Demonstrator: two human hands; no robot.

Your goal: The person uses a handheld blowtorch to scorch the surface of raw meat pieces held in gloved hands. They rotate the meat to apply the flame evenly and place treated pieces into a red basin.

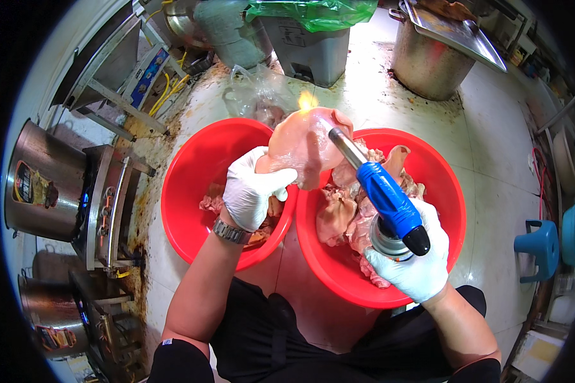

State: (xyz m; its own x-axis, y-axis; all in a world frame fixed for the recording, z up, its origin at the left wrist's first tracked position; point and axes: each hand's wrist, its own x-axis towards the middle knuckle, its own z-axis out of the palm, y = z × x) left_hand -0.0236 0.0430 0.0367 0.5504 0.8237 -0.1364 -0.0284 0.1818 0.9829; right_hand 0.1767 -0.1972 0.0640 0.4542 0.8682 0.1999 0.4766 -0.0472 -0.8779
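My left hand [255, 189], in a white glove, grips a pale piece of raw meat with skin [304, 139] by its near left edge. My right hand [424, 261], also gloved, holds a gas blowtorch [388, 201] with a blue body on a canister. Its metal nozzle points at the upper part of the piece, where an orange flame [308, 100] shows at the far edge. Below the torch, the right red basin [453, 210] contains several raw meat pieces [338, 215]. The left red basin [187, 158] holds other pieces [214, 197], partly hidden by my left hand.
Beyond the basins lies a clear plastic bag [258, 93], near a grey bin [311, 52] with a green liner. A large metal pot [426, 64] bears a tray. Pots [48, 179] stand on gas burners at left. A blue stool [539, 249] is at right.
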